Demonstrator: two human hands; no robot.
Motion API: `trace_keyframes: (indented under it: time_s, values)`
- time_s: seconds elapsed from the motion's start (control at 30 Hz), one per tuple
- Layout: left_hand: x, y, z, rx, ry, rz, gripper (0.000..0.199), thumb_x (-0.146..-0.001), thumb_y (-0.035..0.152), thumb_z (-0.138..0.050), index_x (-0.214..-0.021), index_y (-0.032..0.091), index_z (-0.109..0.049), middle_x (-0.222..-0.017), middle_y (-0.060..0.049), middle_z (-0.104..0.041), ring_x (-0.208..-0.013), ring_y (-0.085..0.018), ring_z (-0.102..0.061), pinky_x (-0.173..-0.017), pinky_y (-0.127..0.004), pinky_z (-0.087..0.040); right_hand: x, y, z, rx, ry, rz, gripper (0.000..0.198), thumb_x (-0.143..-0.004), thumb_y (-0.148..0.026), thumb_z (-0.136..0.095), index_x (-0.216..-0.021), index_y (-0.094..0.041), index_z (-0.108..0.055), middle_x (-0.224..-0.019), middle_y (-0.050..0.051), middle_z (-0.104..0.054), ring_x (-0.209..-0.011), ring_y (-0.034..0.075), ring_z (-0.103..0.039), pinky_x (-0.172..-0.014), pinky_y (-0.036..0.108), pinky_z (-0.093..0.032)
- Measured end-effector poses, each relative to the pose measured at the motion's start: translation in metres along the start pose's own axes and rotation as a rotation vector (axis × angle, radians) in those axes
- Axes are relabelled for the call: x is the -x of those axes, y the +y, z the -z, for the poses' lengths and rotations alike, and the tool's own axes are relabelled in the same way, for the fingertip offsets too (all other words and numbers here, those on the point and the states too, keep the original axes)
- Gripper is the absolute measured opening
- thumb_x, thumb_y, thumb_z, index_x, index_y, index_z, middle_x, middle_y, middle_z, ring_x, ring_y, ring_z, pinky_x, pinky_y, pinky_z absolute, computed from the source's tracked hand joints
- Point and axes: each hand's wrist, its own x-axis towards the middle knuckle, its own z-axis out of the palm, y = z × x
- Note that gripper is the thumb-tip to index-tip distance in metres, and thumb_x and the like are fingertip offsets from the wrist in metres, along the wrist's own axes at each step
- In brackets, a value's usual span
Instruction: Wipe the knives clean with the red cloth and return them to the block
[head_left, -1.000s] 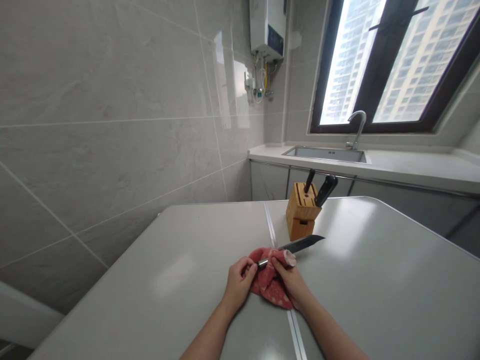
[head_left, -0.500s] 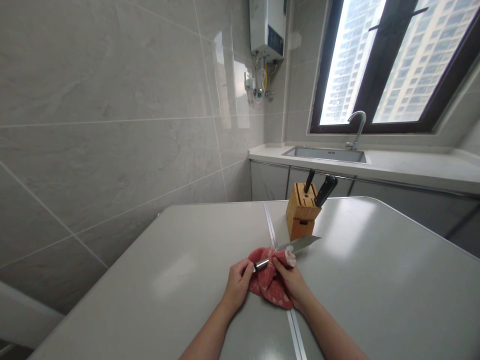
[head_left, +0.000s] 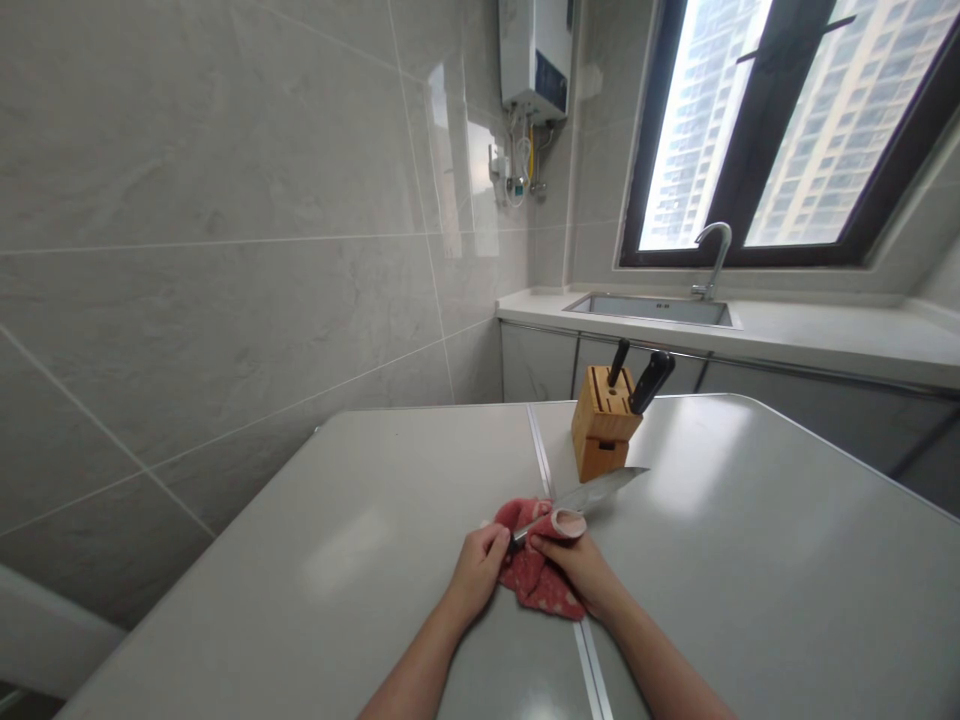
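A kitchen knife (head_left: 601, 489) slants up to the right over the table, its tip pointing away from me in front of the knife block. My left hand (head_left: 480, 562) is closed around its dark handle. A red cloth (head_left: 546, 590) with pale spots is wrapped about the knife near the handle and hangs below it. My right hand (head_left: 589, 573) pinches the cloth, thumb on top, close to the base of the blade. Part of the blade and the handle are hidden by cloth and fingers.
Beyond the blade a wooden knife block (head_left: 600, 425) holds black-handled knives (head_left: 651, 382). It stands on the pale table (head_left: 375, 560), which has a metal seam. Behind are a counter (head_left: 810, 325), a sink (head_left: 652, 308) and a faucet (head_left: 720, 255). A tiled wall (head_left: 225, 300) rises on the left.
My right hand and the cloth have shifted slightly left toward the handle, baring more of the blade. The blade has turned a little, showing its broad side. My left hand keeps its grip.
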Motion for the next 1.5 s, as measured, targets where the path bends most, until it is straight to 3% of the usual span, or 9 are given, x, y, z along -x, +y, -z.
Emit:
trace_keyframes:
  time_s: [0.2,0.43,0.7,0.97,1.13,1.5]
  values:
    - [0.001,0.002,0.001,-0.023,-0.018,-0.006,0.041,-0.09,0.043,-0.037,-0.062,0.016,-0.049,-0.061,0.001,-0.047,-0.063,-0.013,-0.042,-0.061,-0.024,-0.032,0.0,-0.004,-0.002,0.099,-0.046,0.044,0.028,-0.065,-0.032,-0.074,-0.087,-0.017,-0.067,-0.09,0.008,-0.071,-0.086,0.024,-0.063,-0.087,0.041,-0.046]
    - [0.001,0.005,0.0,-0.111,-0.012,-0.047,0.04,-0.091,0.042,-0.034,-0.064,0.017,-0.047,-0.063,0.002,-0.046,-0.064,-0.013,-0.041,-0.062,-0.024,-0.033,-0.002,-0.001,-0.003,0.166,0.036,0.072,0.033,-0.067,-0.038,-0.072,-0.092,-0.018,-0.066,-0.098,0.009,-0.07,-0.095,0.026,-0.062,-0.093,0.044,-0.043]
    - [0.004,0.011,-0.002,-0.092,0.021,-0.031,0.03,-0.094,0.038,-0.03,-0.088,0.018,-0.052,-0.069,0.001,-0.052,-0.066,-0.014,-0.049,-0.064,-0.024,-0.036,-0.003,-0.002,-0.004,0.202,0.032,0.108,0.031,-0.069,-0.04,-0.069,-0.091,-0.019,-0.067,-0.095,0.009,-0.07,-0.093,0.027,-0.062,-0.094,0.045,-0.041]
    - [0.005,0.011,0.0,-0.175,-0.004,-0.053,0.034,-0.093,0.041,-0.031,-0.076,0.018,-0.05,-0.071,0.0,-0.052,-0.069,-0.015,-0.047,-0.064,-0.024,-0.035,-0.004,0.004,-0.002,0.219,0.016,0.117,0.035,-0.07,-0.039,-0.068,-0.098,-0.019,-0.064,-0.105,0.01,-0.068,-0.099,0.026,-0.06,-0.098,0.045,-0.039]
    - [0.006,0.015,0.001,-0.232,-0.02,-0.086,0.03,-0.091,0.043,-0.037,-0.079,0.019,-0.051,-0.075,-0.001,-0.055,-0.072,-0.016,-0.049,-0.066,-0.024,-0.036,-0.004,0.003,-0.003,0.221,-0.002,0.104,0.037,-0.07,-0.04,-0.068,-0.099,-0.019,-0.065,-0.105,0.009,-0.068,-0.1,0.026,-0.06,-0.099,0.044,-0.038]
    - [0.005,0.012,0.0,-0.234,-0.005,-0.078,0.036,-0.093,0.042,-0.032,-0.072,0.018,-0.05,-0.073,-0.001,-0.053,-0.071,-0.016,-0.047,-0.066,-0.025,-0.034,-0.004,0.011,0.0,0.204,0.082,0.062,0.035,-0.07,-0.043,-0.068,-0.094,-0.019,-0.065,-0.1,0.007,-0.068,-0.098,0.025,-0.06,-0.097,0.041,-0.04]
